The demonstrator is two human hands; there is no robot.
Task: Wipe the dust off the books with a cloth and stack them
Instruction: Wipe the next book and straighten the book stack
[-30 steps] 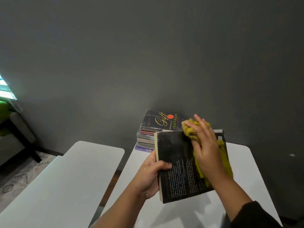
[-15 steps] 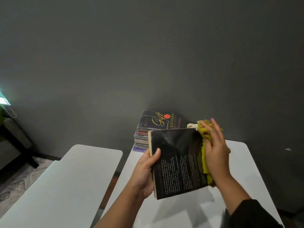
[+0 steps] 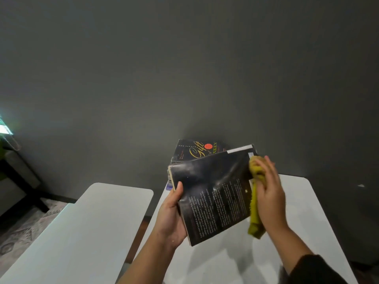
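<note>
Now left hand (image 3: 171, 218) grip holding black book (image 3: 213, 197), right hand (image 3: 270, 193) apparently clutching yellow cloth (image 3: 255, 220)

Black glossy paperback book (image 3: 213, 193) with white lettering (gold script on the stack's top book (image 3: 196, 149)); mustard-yellow fluffy cloth (image 3: 255, 210); pale grey tables (image 3: 307, 212).

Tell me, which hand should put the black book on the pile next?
Probably the left hand. It already grips the black book by its left edge, on the side nearer the stack at the back of the table. The right hand is full of yellow cloth.
</note>
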